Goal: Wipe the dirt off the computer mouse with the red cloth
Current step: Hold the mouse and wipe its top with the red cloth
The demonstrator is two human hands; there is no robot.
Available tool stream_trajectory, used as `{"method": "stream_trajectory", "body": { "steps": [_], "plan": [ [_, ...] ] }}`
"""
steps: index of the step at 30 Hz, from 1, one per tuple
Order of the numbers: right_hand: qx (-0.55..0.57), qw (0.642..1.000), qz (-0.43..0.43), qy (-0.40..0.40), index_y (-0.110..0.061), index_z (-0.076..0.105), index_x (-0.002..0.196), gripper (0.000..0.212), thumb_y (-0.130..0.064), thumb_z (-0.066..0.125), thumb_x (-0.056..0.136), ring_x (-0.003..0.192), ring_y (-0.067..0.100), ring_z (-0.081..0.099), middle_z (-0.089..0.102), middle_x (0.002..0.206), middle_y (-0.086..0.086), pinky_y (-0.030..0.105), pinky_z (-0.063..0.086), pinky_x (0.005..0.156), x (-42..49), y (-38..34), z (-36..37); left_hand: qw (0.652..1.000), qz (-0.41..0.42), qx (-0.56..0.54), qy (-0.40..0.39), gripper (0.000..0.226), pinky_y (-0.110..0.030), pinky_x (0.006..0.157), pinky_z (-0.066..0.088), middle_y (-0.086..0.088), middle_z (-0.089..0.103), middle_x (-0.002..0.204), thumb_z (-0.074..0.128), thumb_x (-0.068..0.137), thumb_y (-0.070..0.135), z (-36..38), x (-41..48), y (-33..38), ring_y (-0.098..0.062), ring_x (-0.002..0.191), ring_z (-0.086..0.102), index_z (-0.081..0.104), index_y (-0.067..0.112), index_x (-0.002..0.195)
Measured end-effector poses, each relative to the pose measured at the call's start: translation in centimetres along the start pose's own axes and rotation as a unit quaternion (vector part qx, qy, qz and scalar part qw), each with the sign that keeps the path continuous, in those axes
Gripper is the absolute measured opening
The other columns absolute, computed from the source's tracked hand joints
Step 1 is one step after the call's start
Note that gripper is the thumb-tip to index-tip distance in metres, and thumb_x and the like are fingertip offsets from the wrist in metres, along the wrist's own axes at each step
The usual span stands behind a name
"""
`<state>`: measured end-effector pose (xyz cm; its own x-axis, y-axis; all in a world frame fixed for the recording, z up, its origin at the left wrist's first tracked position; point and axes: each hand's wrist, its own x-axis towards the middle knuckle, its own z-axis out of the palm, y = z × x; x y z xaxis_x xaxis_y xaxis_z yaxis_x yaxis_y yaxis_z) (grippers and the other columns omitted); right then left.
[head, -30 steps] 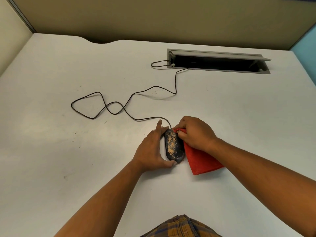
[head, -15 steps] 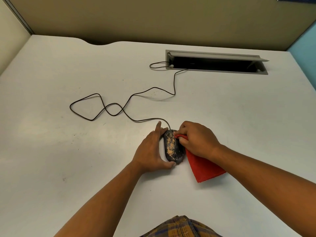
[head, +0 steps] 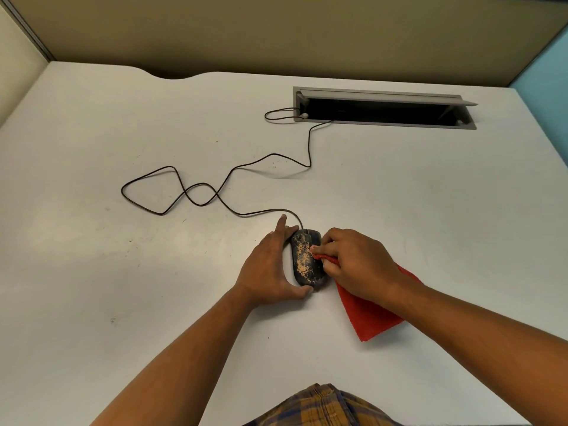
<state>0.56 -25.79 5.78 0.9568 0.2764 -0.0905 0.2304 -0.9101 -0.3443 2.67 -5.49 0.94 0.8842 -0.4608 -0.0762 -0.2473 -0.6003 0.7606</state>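
Observation:
A black computer mouse smeared with tan dirt lies on the white desk, near its middle. My left hand cups the mouse's left side, thumb at its rear and forefinger stretched along its front. My right hand pinches a bunched corner of the red cloth and presses it against the mouse's right upper side. The remainder of the cloth trails flat on the desk under my right wrist.
The mouse's black cable loops across the desk to the left and runs back into an open grey cable tray set in the desk top. Partition walls close the desk at the back and both sides.
My right hand with the cloth has slid from the mouse's front toward its middle. My left hand keeps the same hold on the mouse.

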Motion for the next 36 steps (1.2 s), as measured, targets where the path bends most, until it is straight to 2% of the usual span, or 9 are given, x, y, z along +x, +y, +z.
{"method": "stream_trajectory", "body": {
  "steps": [12,15,17,21,23,27,30,34,36],
  "plan": [
    [-0.005,0.998,-0.052,0.034,-0.027,0.075,0.105,0.023,-0.03,0.061,0.088,0.083,0.014,0.059,0.065,0.097,-0.011,0.027,0.045,0.056,-4.6,-0.8,1.2,1.0,-0.001,-0.006,-0.003,0.139,-0.02,0.109,0.029,0.014,0.038,0.152,0.087,0.052,0.052,-0.1,0.0,0.0,-0.005,0.138,0.035,0.001,0.019,0.156],
    [-0.025,0.995,-0.091,0.017,-0.025,0.076,0.105,0.022,-0.029,0.061,0.088,0.082,0.015,0.06,0.068,0.098,-0.01,0.028,0.045,0.057,-6.0,-0.4,2.2,1.0,-0.001,-0.002,-0.002,0.139,-0.023,0.11,0.03,0.012,0.039,0.151,0.085,0.051,0.055,-0.1,0.0,0.0,-0.006,0.138,0.036,0.002,0.017,0.156],
    [-0.021,0.994,-0.102,0.033,-0.023,0.076,0.106,0.022,-0.027,0.066,0.087,0.084,0.015,0.061,0.069,0.101,-0.009,0.03,0.048,0.059,-6.8,-0.2,2.9,1.0,-0.003,0.0,-0.002,0.139,-0.025,0.111,0.031,0.011,0.038,0.152,0.083,0.051,0.059,0.0,0.0,0.1,-0.006,0.138,0.036,0.002,0.018,0.156],
    [0.046,0.985,-0.063,0.152,-0.021,0.073,0.113,0.027,-0.03,0.059,0.091,0.088,0.011,0.056,0.065,0.105,-0.009,0.024,0.047,0.067,-6.1,-0.4,2.6,1.0,-0.01,-0.004,-0.003,0.14,-0.021,0.11,0.029,0.013,0.037,0.153,0.083,0.051,0.062,-0.1,0.0,0.1,-0.004,0.138,0.034,0.001,0.021,0.156],
    [0.048,0.983,-0.046,0.173,-0.022,0.074,0.111,0.025,-0.026,0.063,0.089,0.086,0.012,0.056,0.065,0.105,-0.01,0.026,0.048,0.065,-5.1,-0.4,2.2,1.0,-0.011,-0.002,-0.008,0.139,-0.021,0.11,0.028,0.013,0.036,0.154,0.083,0.051,0.062,-0.1,0.0,0.0,-0.005,0.138,0.034,0.001,0.022,0.156],
    [0.024,0.99,-0.041,0.132,-0.019,0.075,0.11,0.026,-0.019,0.072,0.084,0.086,0.015,0.057,0.068,0.103,-0.008,0.032,0.051,0.064,-5.1,0.1,2.8,1.0,-0.014,-0.001,-0.009,0.139,-0.018,0.109,0.025,0.013,0.036,0.154,0.085,0.051,0.058,-0.1,0.0,-0.1,-0.005,0.139,0.033,0.001,0.022,0.156],
    [0.017,0.993,-0.067,0.091,-0.021,0.075,0.109,0.025,-0.024,0.067,0.085,0.088,0.013,0.058,0.069,0.104,-0.009,0.03,0.051,0.066,-6.7,0.3,3.4,1.0,-0.015,-0.004,-0.004,0.14,-0.018,0.11,0.025,0.015,0.036,0.154,0.087,0.051,0.056,-0.1,0.0,-0.1,-0.004,0.139,0.033,0.002,0.022,0.156],
    [0.055,0.989,-0.029,0.131,-0.027,0.076,0.106,0.026,-0.03,0.057,0.087,0.087,0.012,0.056,0.066,0.103,-0.013,0.03,0.05,0.065,-5.2,0.2,2.1,1.0,-0.017,-0.005,-0.005,0.14,-0.008,0.105,0.019,0.014,0.036,0.154,0.09,0.052,0.051,-0.1,0.1,-0.2,-0.004,0.139,0.032,0.002,0.018,0.157],
    [0.068,0.988,0.009,0.139,-0.031,0.074,0.107,0.026,-0.029,0.057,0.088,0.091,0.014,0.055,0.065,0.108,-0.015,0.033,0.05,0.068,-2.8,0.4,1.2,1.0,-0.016,-0.006,-0.005,0.14,-0.005,0.104,0.017,0.013,0.036,0.154,0.09,0.052,0.049,-0.1,0.1,-0.2,-0.005,0.138,0.032,0.003,0.017,0.157]
  ]
}}
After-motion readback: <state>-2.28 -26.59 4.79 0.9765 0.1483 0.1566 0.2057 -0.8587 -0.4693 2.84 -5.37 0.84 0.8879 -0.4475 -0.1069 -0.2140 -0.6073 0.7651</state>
